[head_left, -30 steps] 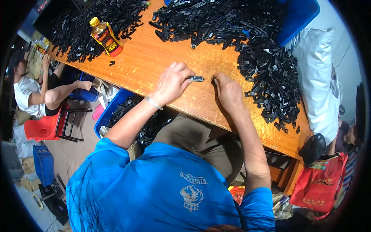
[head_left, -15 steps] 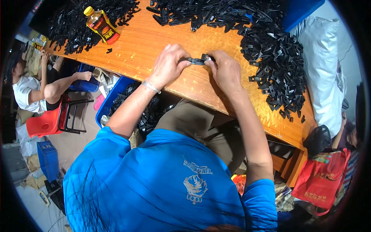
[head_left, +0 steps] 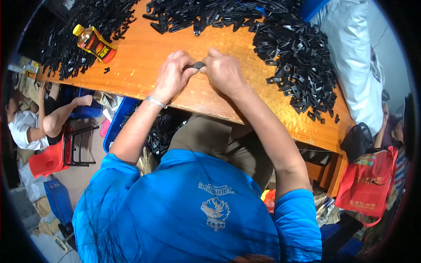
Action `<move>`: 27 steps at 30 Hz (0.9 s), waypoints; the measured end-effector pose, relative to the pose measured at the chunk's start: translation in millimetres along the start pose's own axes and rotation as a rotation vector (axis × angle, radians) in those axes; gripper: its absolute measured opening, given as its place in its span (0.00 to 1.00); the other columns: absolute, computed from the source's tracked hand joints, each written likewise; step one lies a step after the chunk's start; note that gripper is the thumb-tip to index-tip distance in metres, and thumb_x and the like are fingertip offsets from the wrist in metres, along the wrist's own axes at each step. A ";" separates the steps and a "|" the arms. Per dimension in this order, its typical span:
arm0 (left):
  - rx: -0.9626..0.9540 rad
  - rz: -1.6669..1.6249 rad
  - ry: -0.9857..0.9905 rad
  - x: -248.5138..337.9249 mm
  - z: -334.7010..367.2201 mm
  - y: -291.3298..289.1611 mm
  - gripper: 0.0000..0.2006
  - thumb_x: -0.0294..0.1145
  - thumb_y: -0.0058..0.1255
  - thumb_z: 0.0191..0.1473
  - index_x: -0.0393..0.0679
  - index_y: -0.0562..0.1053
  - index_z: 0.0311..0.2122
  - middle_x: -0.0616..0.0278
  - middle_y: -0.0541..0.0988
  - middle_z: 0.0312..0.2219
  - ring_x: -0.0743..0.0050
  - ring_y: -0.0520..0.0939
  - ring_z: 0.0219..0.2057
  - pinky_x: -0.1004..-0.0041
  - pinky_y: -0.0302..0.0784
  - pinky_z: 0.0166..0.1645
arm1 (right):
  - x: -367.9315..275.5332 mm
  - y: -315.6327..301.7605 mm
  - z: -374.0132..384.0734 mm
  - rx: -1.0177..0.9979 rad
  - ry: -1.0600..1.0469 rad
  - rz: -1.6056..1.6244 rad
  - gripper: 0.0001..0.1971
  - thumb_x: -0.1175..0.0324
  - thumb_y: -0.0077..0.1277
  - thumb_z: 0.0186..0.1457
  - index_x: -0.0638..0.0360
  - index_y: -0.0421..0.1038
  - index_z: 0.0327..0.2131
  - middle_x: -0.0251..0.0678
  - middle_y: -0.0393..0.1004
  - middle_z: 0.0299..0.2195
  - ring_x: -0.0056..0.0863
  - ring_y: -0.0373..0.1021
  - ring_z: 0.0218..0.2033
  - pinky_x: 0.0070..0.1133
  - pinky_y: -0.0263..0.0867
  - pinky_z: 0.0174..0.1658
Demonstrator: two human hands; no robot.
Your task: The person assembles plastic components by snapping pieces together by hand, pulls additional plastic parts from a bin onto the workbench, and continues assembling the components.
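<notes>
Over the wooden table (head_left: 144,57), my hands meet at a small black plastic part (head_left: 199,65). My left hand (head_left: 173,76), with a bracelet at its wrist, is closed and pinches one end between thumb and fingers. Closed round the other end, my right hand (head_left: 224,72) hides most of the part with its knuckles. Beyond the hands lies a heap of long black plastic pieces (head_left: 210,19). To the right spreads a pile of smaller black clip-like pieces (head_left: 294,61).
Another black heap (head_left: 66,48) and a yellow-capped bottle (head_left: 94,44) stand at the left. Below the table edge is a blue bin (head_left: 115,125) of black parts. A white sack (head_left: 351,57) flanks the right, above a red bag (head_left: 367,186). Someone (head_left: 30,125) sits at far left.
My hands have drawn closer together, and my right hand has turned over the black part, so less of it shows. The whole view has shifted slightly.
</notes>
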State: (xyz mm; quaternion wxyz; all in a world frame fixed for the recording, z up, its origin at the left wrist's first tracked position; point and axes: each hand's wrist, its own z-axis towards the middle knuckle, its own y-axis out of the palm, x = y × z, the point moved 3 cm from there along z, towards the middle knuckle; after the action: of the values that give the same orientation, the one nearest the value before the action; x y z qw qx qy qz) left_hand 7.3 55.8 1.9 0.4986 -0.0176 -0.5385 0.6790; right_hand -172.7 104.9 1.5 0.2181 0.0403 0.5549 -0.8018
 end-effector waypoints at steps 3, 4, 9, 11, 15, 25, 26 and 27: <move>-0.185 -0.021 -0.028 -3.8 5.7 -22.0 0.07 0.26 0.67 0.51 0.39 0.80 0.35 0.55 0.81 0.35 0.51 0.81 0.40 0.60 0.77 0.46 | 5.4 -27.1 -27.1 0.017 0.034 0.048 0.07 0.64 0.65 0.54 0.56 0.81 0.33 0.38 0.77 0.35 0.44 0.78 0.35 0.36 0.74 0.36; -0.296 -0.049 -0.104 -12.4 3.2 -32.8 0.07 0.26 0.66 0.51 0.40 0.81 0.35 0.55 0.82 0.36 0.52 0.83 0.40 0.60 0.78 0.46 | 8.4 -41.3 -40.8 0.068 0.050 0.096 0.06 0.67 0.64 0.53 0.58 0.79 0.31 0.39 0.76 0.34 0.45 0.78 0.34 0.36 0.74 0.36; -0.276 -0.421 -0.128 -45.0 28.4 -41.3 0.18 0.30 0.61 0.59 0.43 0.78 0.54 0.53 0.83 0.40 0.55 0.85 0.43 0.63 0.80 0.50 | 42.1 -111.0 -104.1 0.138 0.226 -0.118 0.10 0.72 0.60 0.58 0.55 0.81 0.44 0.39 0.77 0.38 0.42 0.77 0.39 0.34 0.75 0.41; -0.185 -0.209 -0.128 -37.3 62.0 -23.3 0.19 0.34 0.61 0.59 0.44 0.78 0.55 0.53 0.83 0.42 0.53 0.84 0.45 0.61 0.80 0.52 | 54.3 -109.5 -110.4 0.050 0.253 -0.231 0.11 0.75 0.57 0.59 0.55 0.81 0.45 0.39 0.76 0.40 0.40 0.76 0.42 0.33 0.74 0.42; 0.021 0.222 -0.153 -22.6 111.6 17.0 0.26 0.45 0.65 0.58 0.46 0.76 0.58 0.50 0.81 0.45 0.46 0.82 0.48 0.55 0.79 0.55 | 78.7 -92.0 -112.4 0.086 0.245 -0.295 0.11 0.73 0.56 0.60 0.54 0.82 0.45 0.40 0.75 0.37 0.42 0.75 0.40 0.34 0.73 0.42; 0.043 0.105 -0.151 -35.1 83.5 21.9 0.15 0.41 0.55 0.64 0.38 0.77 0.45 0.39 0.83 0.40 0.38 0.83 0.45 0.49 0.79 0.50 | 38.8 -82.3 -83.6 -0.006 0.212 -0.013 0.05 0.70 0.59 0.59 0.56 0.80 0.39 0.43 0.75 0.36 0.46 0.76 0.40 0.37 0.73 0.43; 0.036 0.065 -0.206 -34.2 77.1 18.6 0.15 0.41 0.53 0.65 0.37 0.77 0.43 0.38 0.84 0.38 0.35 0.84 0.43 0.46 0.78 0.48 | 35.4 -80.5 -81.6 -0.007 0.210 -0.009 0.05 0.70 0.59 0.59 0.56 0.80 0.39 0.43 0.75 0.36 0.46 0.76 0.40 0.37 0.73 0.43; 0.019 0.114 -0.246 -33.3 72.1 15.1 0.17 0.44 0.51 0.67 0.37 0.76 0.41 0.37 0.84 0.35 0.33 0.84 0.41 0.43 0.78 0.46 | 32.8 -78.1 -79.4 -0.015 0.214 0.021 0.06 0.69 0.59 0.60 0.57 0.78 0.39 0.44 0.75 0.36 0.48 0.76 0.40 0.38 0.73 0.43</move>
State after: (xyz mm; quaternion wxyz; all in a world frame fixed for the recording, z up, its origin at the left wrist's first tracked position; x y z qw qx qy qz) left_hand -26.4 -17.6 3.8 0.3895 0.0398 -0.5873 0.7084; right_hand -247.2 189.5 29.3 0.1660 0.1299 0.5805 -0.7865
